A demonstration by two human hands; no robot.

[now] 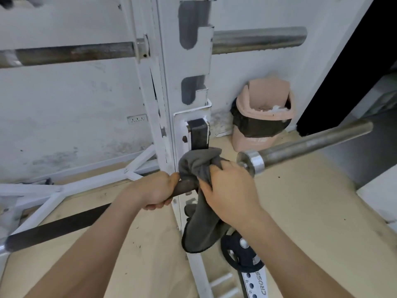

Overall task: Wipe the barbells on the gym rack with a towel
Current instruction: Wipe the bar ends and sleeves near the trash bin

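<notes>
My left hand (pixel 158 191) is clenched around the dark shaft of the lower barbell (pixel 64 224) at mid-frame. My right hand (pixel 228 190) grasps the grey towel (pixel 197 166), which is bunched over the bar just right of my left thumb, close against the white rack upright (pixel 169 82). The towel's loose tail hangs toward the lower centre. If I drag it sideways, I think that tail could catch on the black bracket (pixel 198 134) or the bolts on the upright. A hard push to the right could run my knuckles into the shiny collar (pixel 251 162), and twisting too firmly might roll the bar on its rest. The upright blocks one long stroke, so I judge the shaft needs wiping on either side of it. A second barbell (pixel 257 39) lies across the top of the frame on a higher hook. A pink bin (pixel 264 117) stands by the wall at centre right, and a black weight plate (pixel 240 254) sits under the towel's tail at the bottom.
</notes>
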